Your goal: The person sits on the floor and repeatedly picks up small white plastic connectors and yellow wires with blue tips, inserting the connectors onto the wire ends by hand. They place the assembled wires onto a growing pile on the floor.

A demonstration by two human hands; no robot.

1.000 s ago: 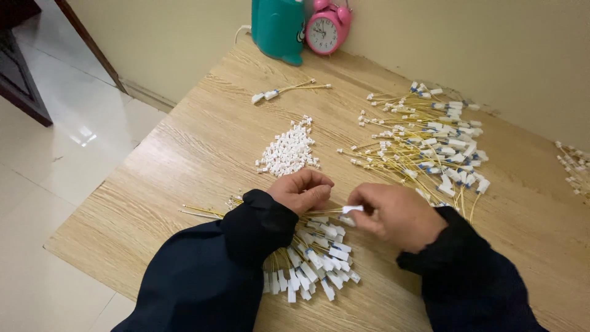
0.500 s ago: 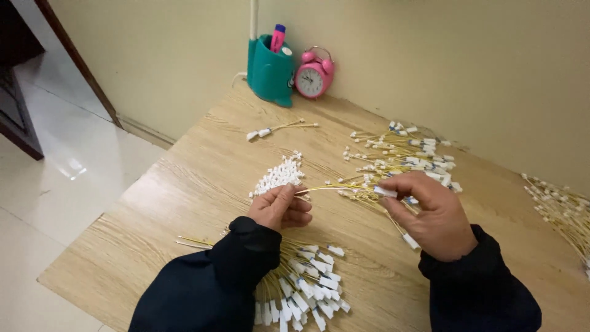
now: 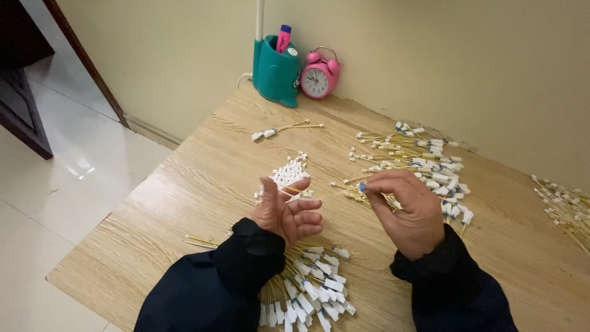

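My left hand point(image 3: 284, 211) is palm up over the wooden table point(image 3: 184, 203), fingers spread, with a small white cap pinched at its thumb and forefinger. My right hand point(image 3: 405, 206) pinches the blue-tipped end of a thin yellow wire point(image 3: 350, 184), held just above the table. A pile of loose white caps point(image 3: 289, 172) lies just beyond my left hand. A bundle of yellow wires with white end pieces point(image 3: 313, 289) lies below my hands by my sleeves. A larger heap of the same wires point(image 3: 418, 157) spreads beyond my right hand.
A teal pen holder point(image 3: 275, 67) with a pink marker and a pink alarm clock point(image 3: 319, 75) stand against the wall at the back. Two separate wires point(image 3: 283, 129) lie near them. More wires point(image 3: 565, 206) sit at the right edge. Tiled floor lies left.
My right hand left the near bundle, reached toward the far heap and now holds up a blue-tipped wire. My left hand turned palm up and opened its fingers. The view tilted upward.
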